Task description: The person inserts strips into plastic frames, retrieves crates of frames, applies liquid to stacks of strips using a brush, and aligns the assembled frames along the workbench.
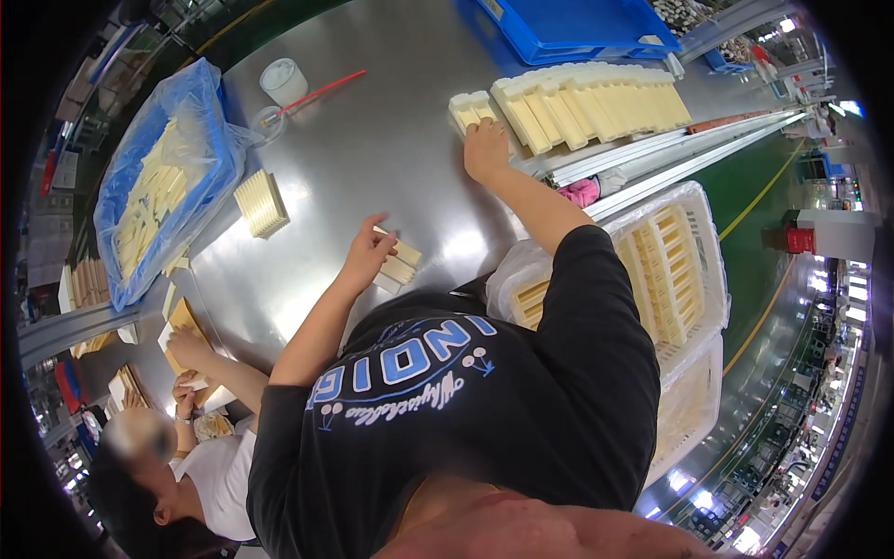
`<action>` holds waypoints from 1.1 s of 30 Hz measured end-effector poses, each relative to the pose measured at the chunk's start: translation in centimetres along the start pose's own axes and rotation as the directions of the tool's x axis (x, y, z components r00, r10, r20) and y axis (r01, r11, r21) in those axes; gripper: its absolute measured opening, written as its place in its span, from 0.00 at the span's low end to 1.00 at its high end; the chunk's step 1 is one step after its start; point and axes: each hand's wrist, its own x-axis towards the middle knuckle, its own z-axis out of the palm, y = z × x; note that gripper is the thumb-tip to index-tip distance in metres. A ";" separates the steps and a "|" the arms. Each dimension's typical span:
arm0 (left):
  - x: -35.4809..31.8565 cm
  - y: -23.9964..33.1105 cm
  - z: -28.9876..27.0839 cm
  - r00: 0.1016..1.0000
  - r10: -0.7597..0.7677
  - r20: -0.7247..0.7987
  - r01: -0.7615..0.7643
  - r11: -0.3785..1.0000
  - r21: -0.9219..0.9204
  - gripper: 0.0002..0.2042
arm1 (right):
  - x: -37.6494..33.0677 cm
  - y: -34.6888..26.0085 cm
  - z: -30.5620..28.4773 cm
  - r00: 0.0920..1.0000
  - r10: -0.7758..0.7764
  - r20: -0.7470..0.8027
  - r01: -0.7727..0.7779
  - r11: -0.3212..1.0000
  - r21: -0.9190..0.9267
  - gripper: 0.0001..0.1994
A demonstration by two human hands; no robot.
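Note:
My right hand (487,149) reaches to the far right and grips the near end of a cream plastic block (472,109), its fingers bent over the top. Right beside that block stretches a long row of similar cream plastic blocks (587,104), set side by side. Close to my body, my left hand (369,252) hovers at a small cream ribbed plastic piece (402,263) on the metal table. The fingers of this hand are loosely bent and apart; whether they touch the piece is hard to tell.
A stack of thin cream strips (261,203) sits left of centre on the table (372,140). Further left is a blue bin (209,177) lined with plastic. A white cup (283,82), a red stick (326,91), a blue tray (577,33), white crates (703,242) and a co-worker (209,475) surround me.

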 end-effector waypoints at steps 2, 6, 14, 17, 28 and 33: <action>0.0 -0.1 0.0 1.000 0.001 -0.004 -0.001 1.000 -0.005 0.21 | 0.3 0.3 0.9 0.999 0.035 -0.008 -0.035 0.999 0.016 0.10; -0.2 -0.2 -0.2 1.000 -0.002 -0.008 0.002 1.000 -0.012 0.20 | 0.7 1.0 1.5 0.996 0.076 0.045 -0.078 0.995 0.056 0.10; -0.6 -2.0 -2.0 0.995 -0.020 -0.100 0.015 0.999 -0.049 0.19 | 1.2 0.9 -0.2 0.997 0.067 0.043 -0.069 0.997 0.046 0.12; 0.6 -3.6 -4.2 0.949 0.115 -0.295 -0.071 0.985 0.156 0.21 | 1.3 0.4 -2.5 0.997 -0.059 0.055 0.056 0.996 0.066 0.12; 4.1 -4.1 -14.6 0.431 0.139 -0.892 0.526 0.764 0.373 0.45 | 3.0 -6.5 -3.9 0.859 -0.480 0.181 0.283 0.738 0.613 0.12; 6.6 -4.5 -15.6 0.395 0.132 -0.909 0.671 0.634 0.384 0.48 | 4.4 -9.4 -3.8 0.823 -0.548 0.150 0.319 0.664 0.676 0.11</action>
